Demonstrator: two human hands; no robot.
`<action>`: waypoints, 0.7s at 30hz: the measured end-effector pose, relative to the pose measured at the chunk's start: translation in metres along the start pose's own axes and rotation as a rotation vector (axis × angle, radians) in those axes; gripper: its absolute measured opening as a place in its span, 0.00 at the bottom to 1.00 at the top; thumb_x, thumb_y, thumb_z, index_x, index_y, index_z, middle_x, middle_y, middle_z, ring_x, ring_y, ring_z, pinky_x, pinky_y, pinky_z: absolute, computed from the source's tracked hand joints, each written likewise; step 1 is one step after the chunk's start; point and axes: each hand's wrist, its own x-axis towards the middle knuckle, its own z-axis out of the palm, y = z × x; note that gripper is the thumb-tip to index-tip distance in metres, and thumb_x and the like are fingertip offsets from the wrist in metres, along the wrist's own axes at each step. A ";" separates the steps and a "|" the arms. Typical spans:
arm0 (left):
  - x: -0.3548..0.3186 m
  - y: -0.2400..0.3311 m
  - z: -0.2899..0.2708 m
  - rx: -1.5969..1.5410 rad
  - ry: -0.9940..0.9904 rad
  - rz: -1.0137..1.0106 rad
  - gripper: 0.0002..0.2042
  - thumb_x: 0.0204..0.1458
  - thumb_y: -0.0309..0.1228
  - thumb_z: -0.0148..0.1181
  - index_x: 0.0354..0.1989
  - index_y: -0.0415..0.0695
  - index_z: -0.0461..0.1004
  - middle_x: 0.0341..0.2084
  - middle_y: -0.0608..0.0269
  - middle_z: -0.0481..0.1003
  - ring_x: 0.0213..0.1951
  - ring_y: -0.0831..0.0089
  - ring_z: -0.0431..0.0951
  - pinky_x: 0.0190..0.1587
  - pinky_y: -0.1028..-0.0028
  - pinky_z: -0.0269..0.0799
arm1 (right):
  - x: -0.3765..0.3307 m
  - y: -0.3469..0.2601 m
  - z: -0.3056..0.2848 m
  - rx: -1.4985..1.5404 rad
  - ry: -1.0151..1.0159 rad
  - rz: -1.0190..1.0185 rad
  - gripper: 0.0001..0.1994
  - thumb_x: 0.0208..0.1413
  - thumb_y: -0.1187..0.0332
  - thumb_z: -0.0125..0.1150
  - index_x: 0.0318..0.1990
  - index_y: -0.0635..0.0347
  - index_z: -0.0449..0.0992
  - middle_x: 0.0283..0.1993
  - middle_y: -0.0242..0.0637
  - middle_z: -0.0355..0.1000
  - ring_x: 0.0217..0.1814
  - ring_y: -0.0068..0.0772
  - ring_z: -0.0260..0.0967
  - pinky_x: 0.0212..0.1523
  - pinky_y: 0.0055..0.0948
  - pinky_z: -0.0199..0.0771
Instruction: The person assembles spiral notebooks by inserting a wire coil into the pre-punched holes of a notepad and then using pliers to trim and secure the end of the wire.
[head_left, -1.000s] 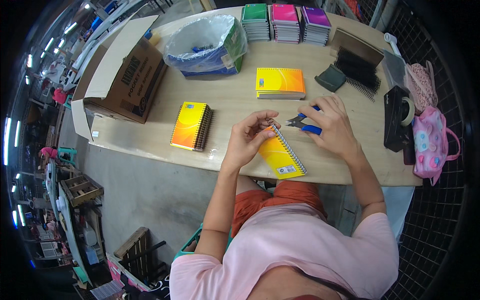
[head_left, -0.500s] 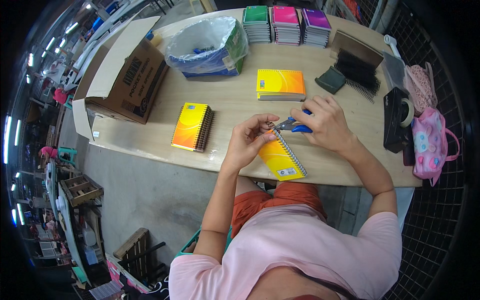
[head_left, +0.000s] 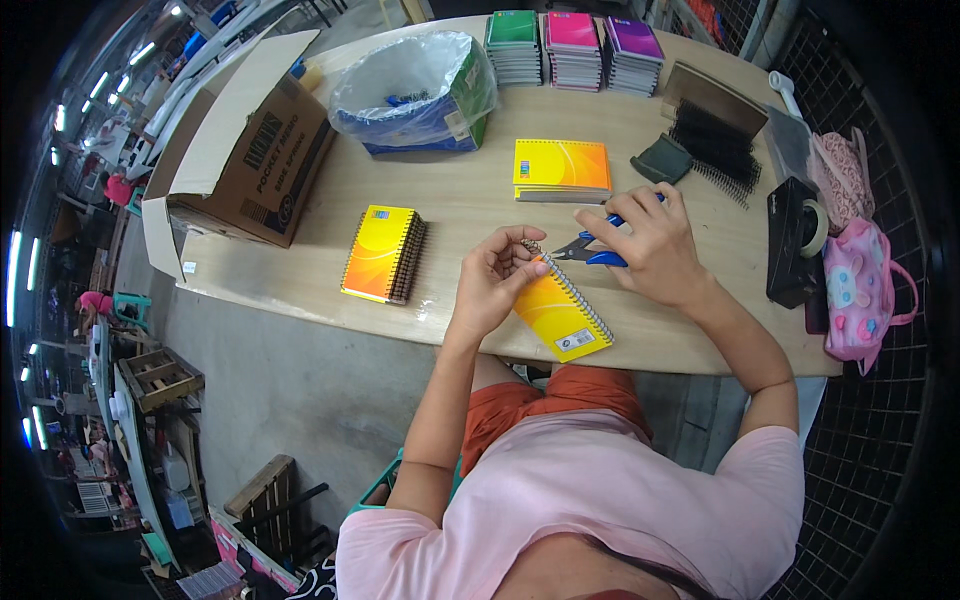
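My left hand [head_left: 498, 275] pinches the top end of a yellow spiral notebook [head_left: 563, 318], which slants down toward the table's near edge. A wire coil runs along the notebook's right side. In my right hand [head_left: 648, 245] are blue-handled cutting pliers [head_left: 590, 248], their handles spread apart. The pliers' tips point left, close to the upper end of the coil beside my left fingertips; whether they touch the wire I cannot tell. Beyond my hands lies a small stack of yellow-orange notebooks [head_left: 562, 168]. Another stack of spiral notebooks [head_left: 383, 253] stands to the left.
At the far left stands an open cardboard box [head_left: 262, 165], with a plastic-lined bin [head_left: 415, 95] beside it. Green, pink and purple notebook stacks [head_left: 573, 55] line the back. Black wire coils [head_left: 715, 145], a tape dispenser [head_left: 792, 240] and a pink pouch [head_left: 860, 290] occupy the right side.
The pliers' handles have spread wider as my right fingers loosened. My left hand and the notebook's top end have shifted slightly up and left.
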 end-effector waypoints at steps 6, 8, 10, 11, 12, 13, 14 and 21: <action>0.000 0.005 0.000 0.021 0.012 -0.027 0.16 0.53 0.17 0.65 0.51 0.34 0.74 0.30 0.64 0.79 0.33 0.83 0.78 0.39 0.83 0.74 | 0.002 -0.001 0.006 -0.072 0.038 -0.054 0.28 0.38 0.64 0.73 0.53 0.44 0.78 0.40 0.32 0.71 0.46 0.36 0.68 0.54 0.48 0.60; 0.000 0.006 0.000 0.038 0.017 -0.040 0.16 0.53 0.17 0.65 0.51 0.34 0.74 0.31 0.64 0.79 0.33 0.82 0.78 0.39 0.83 0.75 | 0.003 -0.001 0.006 -0.090 0.046 -0.064 0.27 0.39 0.63 0.73 0.53 0.44 0.79 0.40 0.31 0.71 0.45 0.35 0.68 0.54 0.47 0.60; 0.000 0.004 -0.002 0.047 0.011 -0.046 0.16 0.53 0.18 0.66 0.51 0.34 0.74 0.31 0.62 0.79 0.34 0.81 0.79 0.38 0.82 0.75 | 0.003 0.000 0.006 -0.087 0.037 -0.096 0.24 0.42 0.62 0.72 0.51 0.45 0.80 0.36 0.32 0.71 0.40 0.34 0.69 0.48 0.41 0.65; 0.000 0.004 -0.001 0.049 0.012 -0.046 0.16 0.53 0.18 0.66 0.51 0.34 0.74 0.31 0.62 0.79 0.34 0.81 0.79 0.38 0.82 0.75 | 0.002 -0.001 0.006 -0.085 0.038 -0.097 0.24 0.42 0.62 0.72 0.51 0.45 0.80 0.36 0.32 0.71 0.40 0.34 0.69 0.48 0.41 0.65; 0.000 0.003 0.001 0.055 0.045 -0.031 0.17 0.52 0.18 0.66 0.51 0.34 0.73 0.31 0.63 0.79 0.33 0.81 0.78 0.39 0.82 0.75 | -0.001 -0.003 0.008 0.058 -0.048 0.016 0.21 0.43 0.63 0.71 0.49 0.49 0.81 0.35 0.33 0.73 0.39 0.35 0.72 0.44 0.39 0.67; 0.000 0.003 0.003 0.062 0.077 -0.017 0.18 0.52 0.17 0.67 0.52 0.35 0.73 0.31 0.65 0.78 0.33 0.81 0.78 0.40 0.82 0.75 | -0.002 -0.003 0.008 0.201 -0.135 0.128 0.18 0.44 0.64 0.70 0.46 0.53 0.82 0.33 0.35 0.75 0.38 0.36 0.74 0.40 0.38 0.70; -0.001 0.001 0.005 0.061 0.077 -0.016 0.18 0.52 0.17 0.67 0.52 0.35 0.73 0.31 0.65 0.78 0.33 0.81 0.78 0.40 0.82 0.75 | -0.003 -0.002 0.008 0.200 -0.135 0.128 0.18 0.44 0.64 0.70 0.46 0.53 0.82 0.33 0.35 0.75 0.38 0.36 0.74 0.40 0.38 0.70; -0.006 -0.004 0.016 0.216 0.142 0.137 0.16 0.50 0.17 0.68 0.49 0.36 0.76 0.29 0.64 0.79 0.34 0.82 0.78 0.40 0.79 0.76 | -0.010 0.011 0.014 0.851 -0.497 0.348 0.20 0.47 0.63 0.72 0.48 0.59 0.82 0.40 0.49 0.80 0.38 0.43 0.79 0.44 0.34 0.76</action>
